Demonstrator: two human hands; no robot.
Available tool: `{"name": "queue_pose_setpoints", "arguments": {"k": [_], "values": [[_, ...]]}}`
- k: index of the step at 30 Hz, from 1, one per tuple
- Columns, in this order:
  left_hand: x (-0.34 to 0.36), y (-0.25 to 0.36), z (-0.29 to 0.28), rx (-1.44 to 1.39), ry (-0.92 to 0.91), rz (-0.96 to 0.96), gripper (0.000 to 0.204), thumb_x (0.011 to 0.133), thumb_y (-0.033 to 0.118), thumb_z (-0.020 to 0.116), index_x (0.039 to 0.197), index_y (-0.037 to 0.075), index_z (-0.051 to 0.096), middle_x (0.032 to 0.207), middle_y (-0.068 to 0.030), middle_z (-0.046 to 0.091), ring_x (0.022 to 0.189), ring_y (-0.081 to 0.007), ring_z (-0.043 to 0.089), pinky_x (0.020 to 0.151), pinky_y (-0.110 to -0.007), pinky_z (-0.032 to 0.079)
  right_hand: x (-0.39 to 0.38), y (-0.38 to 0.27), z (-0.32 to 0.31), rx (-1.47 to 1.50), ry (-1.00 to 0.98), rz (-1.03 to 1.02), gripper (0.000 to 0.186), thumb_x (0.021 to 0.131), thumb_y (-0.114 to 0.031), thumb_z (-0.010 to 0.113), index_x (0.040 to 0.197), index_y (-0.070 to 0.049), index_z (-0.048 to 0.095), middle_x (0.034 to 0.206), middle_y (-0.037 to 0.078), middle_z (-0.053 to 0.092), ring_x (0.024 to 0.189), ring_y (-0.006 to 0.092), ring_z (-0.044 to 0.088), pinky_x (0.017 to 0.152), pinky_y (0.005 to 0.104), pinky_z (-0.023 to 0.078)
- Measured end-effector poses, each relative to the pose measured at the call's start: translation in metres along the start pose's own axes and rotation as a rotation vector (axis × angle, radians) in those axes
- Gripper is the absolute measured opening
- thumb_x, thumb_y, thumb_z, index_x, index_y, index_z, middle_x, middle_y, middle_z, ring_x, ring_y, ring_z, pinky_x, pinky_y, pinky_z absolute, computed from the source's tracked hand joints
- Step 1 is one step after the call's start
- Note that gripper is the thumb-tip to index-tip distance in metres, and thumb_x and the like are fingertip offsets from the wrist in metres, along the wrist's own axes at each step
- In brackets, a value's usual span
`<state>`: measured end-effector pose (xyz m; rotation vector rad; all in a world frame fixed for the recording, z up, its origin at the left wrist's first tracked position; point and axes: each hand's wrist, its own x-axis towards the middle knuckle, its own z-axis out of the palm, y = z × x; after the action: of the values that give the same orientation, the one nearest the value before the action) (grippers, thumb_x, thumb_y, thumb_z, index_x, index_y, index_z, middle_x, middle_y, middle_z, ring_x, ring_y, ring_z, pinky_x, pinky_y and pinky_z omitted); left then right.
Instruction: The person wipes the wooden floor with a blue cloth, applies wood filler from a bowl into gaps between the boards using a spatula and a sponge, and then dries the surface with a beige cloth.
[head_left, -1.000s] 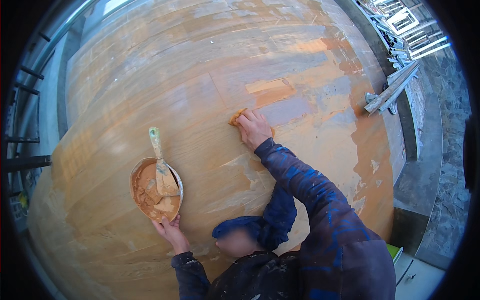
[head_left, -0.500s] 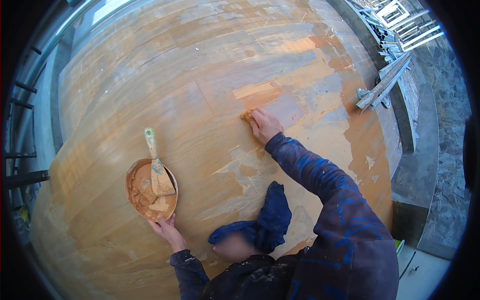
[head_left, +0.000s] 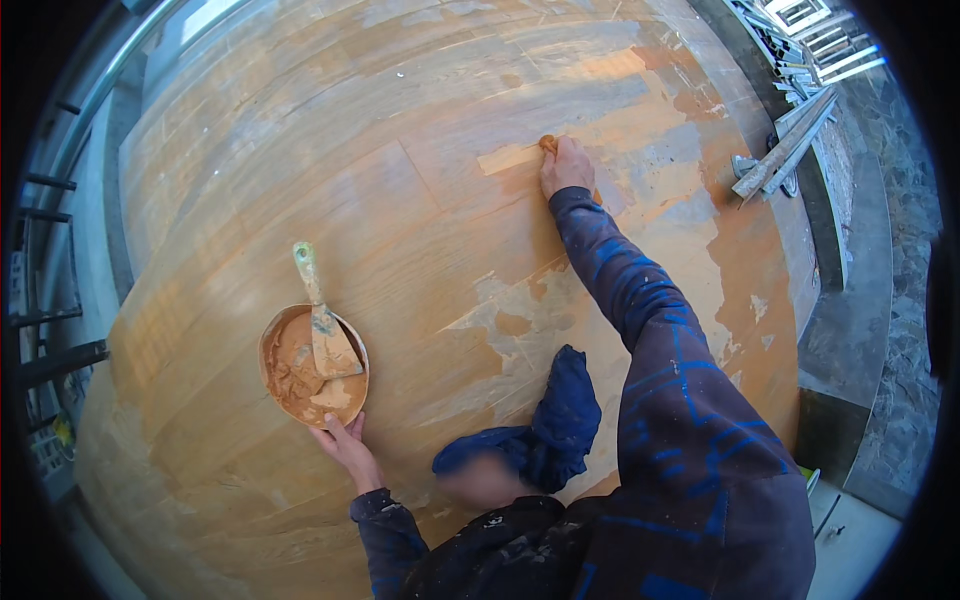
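My left hand point(head_left: 345, 448) grips the near rim of an oval bucket point(head_left: 363, 395) of reddish-brown paste, in which a putty knife point(head_left: 335, 345) lies with its handle sticking out at the back. My right hand point(head_left: 566, 165) is closed on an orange sponge or rag point(head_left: 549, 143), pressed on the tiled floor point(head_left: 400, 230) among orange and pale smears. Its fingertips are partly hidden. Dark blue cloth point(head_left: 565, 410), apparently my clothed leg, lies between my arms, with a blurred patch at its lower left.
Long boards point(head_left: 785, 145) lean over a dark ledge at the upper right, more white frames and strips behind them. Grey stone paving point(head_left: 895, 260) runs down the right side. Black metal bars point(head_left: 50, 320) line the left edge. A green container point(head_left: 810, 478) peeks out at the lower right.
My right hand with the orange wad has moved forward and right over the smeared floor, the arm stretching farther. My left hand still holds the bucket.
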<state>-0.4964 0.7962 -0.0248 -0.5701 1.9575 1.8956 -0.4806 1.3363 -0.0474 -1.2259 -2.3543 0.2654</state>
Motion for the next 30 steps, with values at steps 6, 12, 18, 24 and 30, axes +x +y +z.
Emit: {"name": "queue_pose_setpoints", "arguments": {"k": [6,12,18,24,30], "values": [[-0.003,0.005,-0.002,-0.019,0.066,0.065,0.061,0.115,0.038,0.046,0.165,0.011,0.025,0.149,-0.0145,0.052,0.120,-0.0250,0.065,0.104,-0.040,0.056,-0.024,0.015,-0.036,0.174,-0.301,-0.359,0.014,0.094,-0.017,0.068,0.100,-0.004,0.064,0.102,0.020,0.066,0.099,0.0435,0.066,0.084,0.0522,0.054],[-0.002,-0.007,-0.008,-0.030,0.081,0.114,0.065,0.115,0.041,0.045,0.166,0.009,0.021,0.158,-0.0155,0.043,0.133,-0.0271,0.057,0.107,-0.042,0.054,-0.075,-0.047,-0.016,0.306,-0.312,-0.321,0.014,0.095,-0.015,0.067,0.100,-0.003,0.063,0.098,0.020,0.065,0.099,0.0423,0.066,0.084,0.0500,0.055],[-0.020,-0.003,0.009,-0.113,0.019,0.072,0.071,0.115,0.041,0.045,0.168,0.008,0.012,0.159,-0.0178,0.041,0.137,-0.0291,0.055,0.113,-0.042,0.050,-0.022,0.002,-0.021,0.197,-0.186,-0.325,0.014,0.095,-0.016,0.067,0.102,-0.004,0.063,0.101,0.019,0.066,0.099,0.0426,0.066,0.084,0.0508,0.054],[-0.071,-0.010,0.019,-0.079,0.172,0.033,0.066,0.114,0.026,0.048,0.167,0.006,0.014,0.149,-0.0175,0.047,0.128,-0.0296,0.060,0.111,-0.042,0.050,-0.115,-0.080,-0.060,0.510,-0.436,-0.416,0.021,0.092,-0.020,0.074,0.105,-0.005,0.067,0.102,0.016,0.067,0.099,0.0398,0.065,0.086,0.0477,0.053],[-0.144,-0.030,-0.027,0.415,-0.022,0.235,0.064,0.102,0.006,0.058,0.161,0.001,0.032,0.137,-0.0195,0.057,0.117,-0.0278,0.064,0.096,-0.041,0.053,-0.241,-0.134,-0.059,0.270,-0.461,-0.946,0.012,0.090,-0.009,0.062,0.100,-0.013,0.067,0.103,0.010,0.061,0.102,0.0335,0.061,0.087,0.0413,0.049]]}}
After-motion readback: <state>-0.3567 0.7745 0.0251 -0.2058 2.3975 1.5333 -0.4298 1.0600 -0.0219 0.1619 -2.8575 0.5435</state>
